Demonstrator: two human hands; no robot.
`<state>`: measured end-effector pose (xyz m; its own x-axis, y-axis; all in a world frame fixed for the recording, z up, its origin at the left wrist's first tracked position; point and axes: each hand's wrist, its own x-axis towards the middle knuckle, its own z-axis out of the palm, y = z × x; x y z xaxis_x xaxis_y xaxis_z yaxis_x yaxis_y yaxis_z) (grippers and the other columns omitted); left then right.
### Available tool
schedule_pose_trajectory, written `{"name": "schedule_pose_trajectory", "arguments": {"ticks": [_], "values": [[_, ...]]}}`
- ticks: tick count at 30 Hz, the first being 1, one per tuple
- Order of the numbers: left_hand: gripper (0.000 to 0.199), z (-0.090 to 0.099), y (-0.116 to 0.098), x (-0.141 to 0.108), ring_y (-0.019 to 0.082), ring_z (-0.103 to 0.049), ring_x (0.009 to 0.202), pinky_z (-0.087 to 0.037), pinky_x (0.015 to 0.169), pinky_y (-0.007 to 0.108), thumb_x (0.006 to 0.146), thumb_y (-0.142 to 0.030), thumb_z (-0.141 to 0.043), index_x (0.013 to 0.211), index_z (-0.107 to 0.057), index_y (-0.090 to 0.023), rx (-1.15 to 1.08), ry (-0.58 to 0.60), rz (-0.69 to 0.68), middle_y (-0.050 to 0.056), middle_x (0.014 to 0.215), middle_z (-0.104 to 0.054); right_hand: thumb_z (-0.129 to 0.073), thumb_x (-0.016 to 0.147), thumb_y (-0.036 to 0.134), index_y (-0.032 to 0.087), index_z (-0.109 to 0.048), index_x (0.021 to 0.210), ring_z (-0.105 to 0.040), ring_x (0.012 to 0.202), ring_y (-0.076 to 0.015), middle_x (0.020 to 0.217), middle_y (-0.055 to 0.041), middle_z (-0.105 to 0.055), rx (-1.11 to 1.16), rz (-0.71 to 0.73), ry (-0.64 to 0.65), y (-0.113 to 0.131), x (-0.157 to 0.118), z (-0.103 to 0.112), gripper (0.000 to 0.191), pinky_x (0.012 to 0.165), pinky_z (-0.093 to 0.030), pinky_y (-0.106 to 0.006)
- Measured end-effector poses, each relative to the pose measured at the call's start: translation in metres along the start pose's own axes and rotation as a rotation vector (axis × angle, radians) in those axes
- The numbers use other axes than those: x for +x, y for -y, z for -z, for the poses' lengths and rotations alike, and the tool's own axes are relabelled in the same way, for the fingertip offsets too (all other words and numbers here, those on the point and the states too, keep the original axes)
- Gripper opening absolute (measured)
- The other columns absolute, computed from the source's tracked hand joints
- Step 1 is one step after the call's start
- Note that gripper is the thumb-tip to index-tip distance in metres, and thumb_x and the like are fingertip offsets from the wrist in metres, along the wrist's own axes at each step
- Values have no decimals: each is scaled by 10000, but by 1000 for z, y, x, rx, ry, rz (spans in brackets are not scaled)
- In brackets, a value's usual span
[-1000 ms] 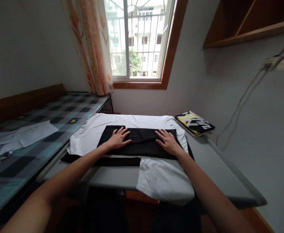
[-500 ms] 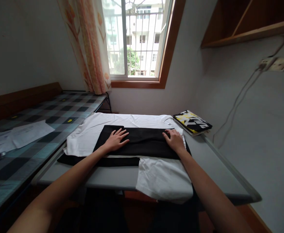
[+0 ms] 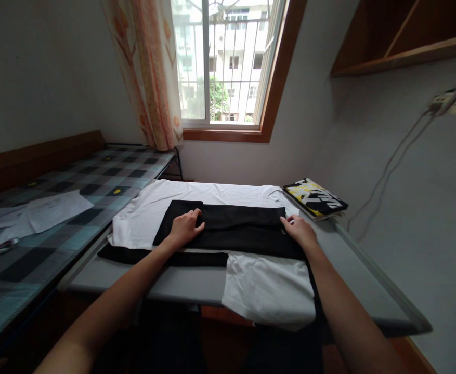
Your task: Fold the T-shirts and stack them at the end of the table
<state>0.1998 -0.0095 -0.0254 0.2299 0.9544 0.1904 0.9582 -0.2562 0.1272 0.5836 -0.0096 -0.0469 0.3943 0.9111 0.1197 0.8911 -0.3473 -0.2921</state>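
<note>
A black garment (image 3: 239, 236), folded into a long flat strip, lies across a spread white T-shirt (image 3: 220, 191) on the grey table. Resting on its left part, my left hand (image 3: 184, 228) has its fingers bent inward and gathered on the cloth. My right hand (image 3: 300, 229) pinches the garment's right end between thumb and fingers. A white sleeve (image 3: 269, 291) hangs over the table's near edge. Another black strip of cloth (image 3: 134, 256) shows below the shirt on the near side; whether it joins the folded piece is hidden.
A black, white and yellow book (image 3: 315, 198) lies at the table's far right corner. To the left stands a bed with a checked mat (image 3: 134, 166), with papers (image 3: 58, 210) on it. A curtain (image 3: 155, 104) and barred window are behind, and a cable (image 3: 391, 156) hangs along the right wall.
Both hands lay flat with spread fingers before. Now my left fingers have curled in, and my right hand has shifted right and pinched the garment's end. The view has moved slightly.
</note>
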Motion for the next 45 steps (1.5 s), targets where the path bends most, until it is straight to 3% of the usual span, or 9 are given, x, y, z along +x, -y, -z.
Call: {"name": "schedule_pose_trajectory", "arguments": {"ticks": [4,10,16,24,33,38,40,43,45], "values": [[331,5,-3,5,259,-661,904,-453,721,320,910,-380,-492,1207,-533,-240,70,45,-25,87,1042,-667,-479,857,549,222,-665,866,-673,835,-260,837,-92,-717,13,23,-6,-3,2,-1,377,681,-454,-328],[241,11,-6,16,267,-668,922,-472,776,344,887,-175,-457,1004,-668,-181,183,162,-187,122,988,-676,-495,851,529,224,-656,847,-671,822,-248,841,-79,-717,17,27,15,-2,2,1,345,674,-449,-317],[199,14,-11,21,280,-670,941,-486,811,362,859,-114,-489,924,-674,-148,171,181,-276,148,989,-677,-491,857,516,219,-657,888,-669,844,-258,861,-93,-716,23,40,31,-2,2,2,342,684,-450,-323],[208,13,-17,20,262,-663,964,-485,837,348,855,-153,-508,1000,-654,-181,147,192,-236,122,1008,-679,-498,858,503,219,-657,892,-671,831,-242,868,-76,-721,36,57,10,-6,3,-3,327,679,-446,-310],[378,11,3,19,243,-675,927,-480,773,301,851,-220,-509,1223,-568,-251,-27,166,-201,56,983,-713,-481,865,508,221,-657,937,-664,897,-261,911,-90,-717,35,29,54,-3,1,2,344,728,-456,-331],[495,-2,22,36,184,-683,781,-489,778,261,921,-266,-469,1403,-421,-165,-268,152,10,27,802,-702,-450,871,547,214,-670,996,-647,992,-298,976,-122,-714,33,-34,39,-1,1,0,418,792,-459,-377],[455,-7,25,39,183,-677,811,-490,803,264,920,-278,-493,1357,-492,-154,-252,130,69,60,891,-701,-460,867,546,211,-675,998,-649,988,-300,978,-124,-716,37,-33,35,-1,2,0,418,797,-460,-383],[330,-10,25,36,242,-618,1034,-469,893,325,916,-348,-509,1170,-657,-198,-80,30,22,109,1148,-636,-475,866,528,210,-677,989,-656,957,-290,975,-120,-718,45,-16,39,-1,2,0,396,777,-463,-371],[340,-10,23,31,294,-515,1195,-417,981,403,920,-402,-494,1152,-675,-231,41,-61,-12,118,1289,-558,-478,868,518,210,-675,989,-659,939,-280,971,-117,-719,42,-4,41,-1,2,0,385,763,-462,-358]]}}
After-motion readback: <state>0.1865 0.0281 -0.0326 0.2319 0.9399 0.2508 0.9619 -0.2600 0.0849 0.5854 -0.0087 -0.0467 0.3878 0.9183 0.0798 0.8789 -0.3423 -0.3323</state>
